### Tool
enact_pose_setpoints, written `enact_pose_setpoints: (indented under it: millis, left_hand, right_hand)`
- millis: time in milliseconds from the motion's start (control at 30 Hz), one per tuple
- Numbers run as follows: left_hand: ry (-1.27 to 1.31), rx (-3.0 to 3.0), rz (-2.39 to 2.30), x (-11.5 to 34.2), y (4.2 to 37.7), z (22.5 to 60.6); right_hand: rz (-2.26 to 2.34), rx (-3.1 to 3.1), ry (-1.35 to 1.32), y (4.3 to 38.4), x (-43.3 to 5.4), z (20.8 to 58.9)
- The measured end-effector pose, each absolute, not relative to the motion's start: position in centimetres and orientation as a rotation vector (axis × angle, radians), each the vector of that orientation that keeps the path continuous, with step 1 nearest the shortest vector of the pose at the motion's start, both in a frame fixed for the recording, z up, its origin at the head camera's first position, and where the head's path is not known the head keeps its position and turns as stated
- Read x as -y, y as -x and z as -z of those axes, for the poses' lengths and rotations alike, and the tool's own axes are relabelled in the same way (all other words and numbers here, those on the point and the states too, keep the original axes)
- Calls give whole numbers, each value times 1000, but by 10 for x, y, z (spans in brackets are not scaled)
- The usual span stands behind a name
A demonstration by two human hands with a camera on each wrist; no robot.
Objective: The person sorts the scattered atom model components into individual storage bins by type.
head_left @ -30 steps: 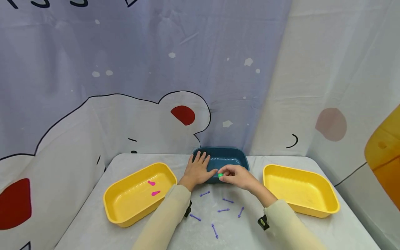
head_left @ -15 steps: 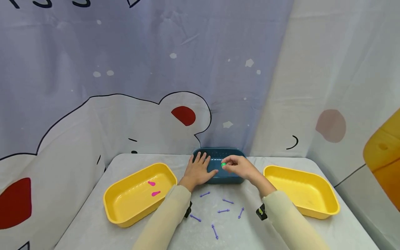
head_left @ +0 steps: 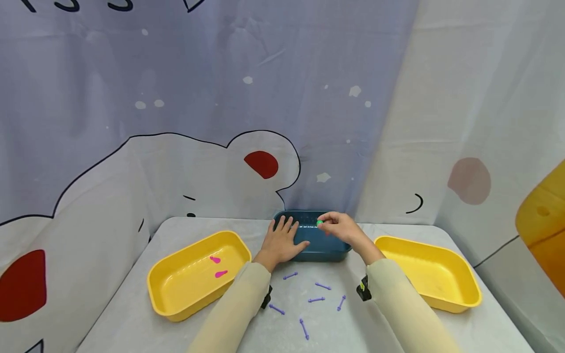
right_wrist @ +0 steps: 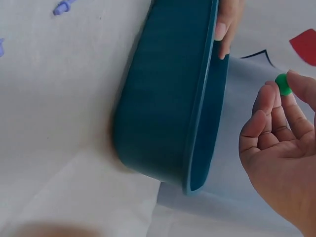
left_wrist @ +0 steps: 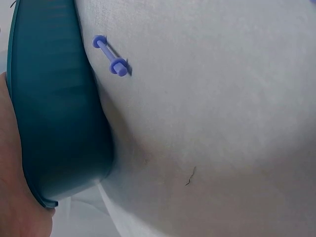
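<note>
From my station, the largest thing I see is the printed backdrop [head_left: 212,88], hanging behind the tabletop [head_left: 331,336]. On that stand the left yellow tray [head_left: 176,289] and the right yellow tray [head_left: 430,264], with the blue tray [head_left: 324,248] between them at the far edge.

The left hand [head_left: 281,242] lies over the blue tray's left end, fingers spread wide and reaching past the rim; I can't tell how hard it presses. The right hand [head_left: 341,228] has thumb and fingertips narrowed to a pinch on the green bead, its remaining fingers bent loosely. It hangs above the blue tray's opening, clear of the rim, though I can't judge the height.

Six purple rods [head_left: 304,329] lie scattered nearer me on the tabletop, and two pink pieces [head_left: 221,274] rest inside the left yellow tray.

Smallest is the green bead [right_wrist: 283,84], held between thumb and fingertips. I'd expect it to be light, hard and tough, but smooth and rounded enough to squirt out of an off-centre squeeze; I'd take it gently across its widest part. The blue tray looks stiff but light, so I'd steady it by the rim.
</note>
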State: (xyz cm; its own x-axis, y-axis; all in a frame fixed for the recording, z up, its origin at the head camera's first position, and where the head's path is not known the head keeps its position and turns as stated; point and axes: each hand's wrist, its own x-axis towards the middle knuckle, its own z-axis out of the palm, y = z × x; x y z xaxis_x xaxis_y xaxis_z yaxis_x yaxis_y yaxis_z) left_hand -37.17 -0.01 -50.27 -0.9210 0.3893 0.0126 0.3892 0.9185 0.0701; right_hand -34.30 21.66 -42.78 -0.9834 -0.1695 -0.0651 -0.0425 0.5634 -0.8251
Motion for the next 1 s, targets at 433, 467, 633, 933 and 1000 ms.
enact_pose_setpoints:
  millis: [433,467,633,933,1000]
  left_hand:
    - [-631,-3078,-119,0,370,501]
    - [-631,-3080,-112,0,370,501]
    - [-630,-3080,-124,1,370,502]
    - [-624,-3072,-132,1,368,499]
    - [-623,-3069,-131,1,368,499]
  right_hand:
    - [1530,-2571,23,361,-226,443]
    - [1549,-2562,5,363,-226,444]
    - [1605,-2547,-28,367,-227,447]
    - [1644,-2553,-57,370,-229,448]
    - [1645,-2560,-50,369,-229,447]
